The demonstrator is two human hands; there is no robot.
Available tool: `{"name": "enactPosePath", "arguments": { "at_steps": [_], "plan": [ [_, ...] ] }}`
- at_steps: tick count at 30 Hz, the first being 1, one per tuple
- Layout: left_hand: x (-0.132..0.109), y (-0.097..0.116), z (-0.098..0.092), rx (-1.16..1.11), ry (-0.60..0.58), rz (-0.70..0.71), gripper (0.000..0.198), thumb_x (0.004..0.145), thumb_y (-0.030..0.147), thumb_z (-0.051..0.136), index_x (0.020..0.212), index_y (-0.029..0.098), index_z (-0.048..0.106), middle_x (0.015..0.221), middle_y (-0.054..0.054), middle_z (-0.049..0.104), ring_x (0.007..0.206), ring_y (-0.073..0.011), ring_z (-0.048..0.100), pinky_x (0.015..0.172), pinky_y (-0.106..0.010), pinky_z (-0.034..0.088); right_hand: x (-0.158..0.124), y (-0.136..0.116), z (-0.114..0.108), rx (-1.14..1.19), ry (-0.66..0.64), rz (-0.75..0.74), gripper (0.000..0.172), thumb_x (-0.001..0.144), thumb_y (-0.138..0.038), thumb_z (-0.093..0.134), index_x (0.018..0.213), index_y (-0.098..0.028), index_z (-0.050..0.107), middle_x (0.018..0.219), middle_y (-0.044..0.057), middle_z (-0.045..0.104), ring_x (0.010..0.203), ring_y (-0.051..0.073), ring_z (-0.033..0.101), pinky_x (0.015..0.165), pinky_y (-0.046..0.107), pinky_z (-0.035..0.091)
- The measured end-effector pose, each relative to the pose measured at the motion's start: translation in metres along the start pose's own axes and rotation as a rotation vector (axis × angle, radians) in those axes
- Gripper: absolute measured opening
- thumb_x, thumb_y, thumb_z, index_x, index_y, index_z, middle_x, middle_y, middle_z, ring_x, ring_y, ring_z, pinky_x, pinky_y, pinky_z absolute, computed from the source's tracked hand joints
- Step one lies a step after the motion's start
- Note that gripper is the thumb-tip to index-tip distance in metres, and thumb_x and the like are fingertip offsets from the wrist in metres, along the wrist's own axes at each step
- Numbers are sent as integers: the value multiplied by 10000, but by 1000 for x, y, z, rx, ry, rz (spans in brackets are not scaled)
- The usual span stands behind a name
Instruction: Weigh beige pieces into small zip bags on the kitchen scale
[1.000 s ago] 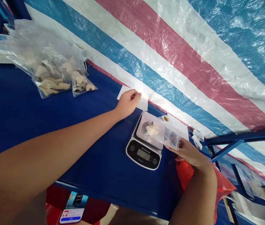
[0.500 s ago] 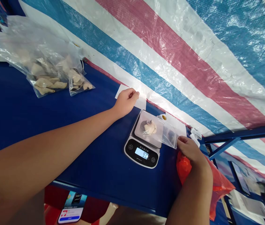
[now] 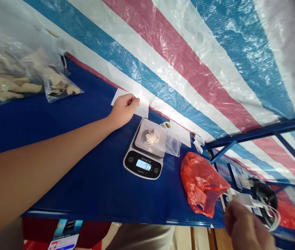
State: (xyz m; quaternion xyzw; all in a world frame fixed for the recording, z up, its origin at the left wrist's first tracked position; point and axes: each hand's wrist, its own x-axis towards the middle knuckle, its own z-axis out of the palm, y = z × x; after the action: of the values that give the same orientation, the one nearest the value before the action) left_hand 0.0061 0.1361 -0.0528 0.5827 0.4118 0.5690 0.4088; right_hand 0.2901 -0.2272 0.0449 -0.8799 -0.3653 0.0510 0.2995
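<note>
My left hand (image 3: 123, 110) rests on a white paper slip (image 3: 142, 109) at the table's far edge, its fingers curled against the paper. A clear plastic tray (image 3: 140, 137) holding a pale dumpling (image 3: 152, 137) sits on a black digital kitchen scale (image 3: 143, 169), whose display reads about 9.3. A small clear plastic bag (image 3: 172, 146) lies against the tray's right side. My right hand (image 3: 246, 225), blurred at the lower right, is close to a white charger (image 3: 245, 199) with a looped cable.
Clear bags of dumplings (image 3: 6, 85) lie at the upper left on the dark blue table (image 3: 45, 173), with a smaller bag (image 3: 60, 89) beside them. A red plastic bag (image 3: 202, 184) lies right of the scale. A striped tarpaulin (image 3: 178, 69) covers the far side.
My right hand has let go of the small clear bag and moved down and right, uncovering the red bag. The view has swung right. My left hand stays on the paper.
</note>
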Motion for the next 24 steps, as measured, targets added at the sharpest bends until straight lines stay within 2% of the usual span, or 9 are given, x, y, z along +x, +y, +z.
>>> {"name": "enactPosePath", "arguments": {
  "at_steps": [3, 7, 10, 12, 15, 17, 18, 21, 24],
  "plan": [
    [-2, 0, 1, 1, -9, -13, 244, 887, 311, 607, 667, 205, 605, 562, 14, 467, 584, -139, 420, 586, -338, 313, -9, 12, -3, -406, -172, 142, 451, 805, -714, 604, 555, -341, 629, 583, 48, 625, 590, 338, 651, 560, 467, 498],
    [-3, -2, 5, 19, 7, -50, 246, 883, 368, 651, 688, 220, 636, 558, 13, 468, 587, -144, 427, 576, -345, 304, 44, 8, 19, -542, -269, 77, 393, 807, -577, 590, 570, -264, 594, 609, 72, 642, 670, 302, 669, 648, 411, 499],
    [2, -6, 2, 20, 9, -60, 319, 897, 475, 674, 699, 227, 643, 566, 15, 460, 601, -137, 416, 593, -341, 306, 77, 0, 26, -478, -233, 29, 302, 834, -462, 560, 837, -208, 724, 857, 108, 756, 849, 299, 718, 778, 409, 539],
    [4, 0, -5, -1, 34, -40, 359, 902, 541, 676, 723, 232, 644, 582, 17, 460, 616, -132, 409, 610, -338, 314, 84, -8, 25, -373, -193, -47, 422, 890, -416, 500, 1155, -200, 748, 1145, 118, 771, 1089, 297, 714, 948, 432, 540],
    [-14, 37, -16, -19, 97, 51, 342, 923, 572, 648, 777, 263, 637, 653, 12, 515, 652, -146, 434, 632, -351, 335, 79, -21, 25, -80, -185, -187, 526, 954, -446, 520, 1421, -250, 663, 1436, 97, 672, 1339, 287, 616, 1128, 476, 476],
    [-49, 77, -10, 45, 58, 244, 255, 973, 491, 598, 820, 292, 648, 747, 2, 622, 713, -176, 506, 658, -368, 371, 72, -31, 26, 120, -284, -227, 528, 974, -494, 571, 1452, -284, 647, 1448, 84, 664, 1331, 288, 624, 1128, 502, 492],
    [-73, 96, -1, 67, -49, 374, 227, 995, 424, 557, 827, 305, 653, 766, -1, 661, 695, -181, 525, 643, -372, 381, 68, -37, 26, 195, -360, -221, 525, 982, -511, 585, 1462, -306, 638, 1430, 74, 674, 1307, 278, 641, 1121, 501, 506],
    [-151, 134, 49, 176, -878, 734, 166, 952, 375, 562, 957, 307, 713, 1068, -69, 769, 658, -200, 618, 543, -397, 400, 59, -50, 20, 374, -573, -170, 502, 989, -536, 620, 1449, -338, 646, 1382, 54, 698, 1259, 247, 673, 1137, 469, 510],
    [-203, 132, 109, 563, -1069, 825, 504, 927, 339, 543, 1401, 187, 622, 1520, -206, 576, 697, -235, 688, 488, -411, 416, 55, -48, 7, 453, -699, -187, 407, 1011, -506, 598, 1345, -299, 703, 1356, 63, 707, 1260, 250, 676, 1132, 433, 513]
  ]
}}
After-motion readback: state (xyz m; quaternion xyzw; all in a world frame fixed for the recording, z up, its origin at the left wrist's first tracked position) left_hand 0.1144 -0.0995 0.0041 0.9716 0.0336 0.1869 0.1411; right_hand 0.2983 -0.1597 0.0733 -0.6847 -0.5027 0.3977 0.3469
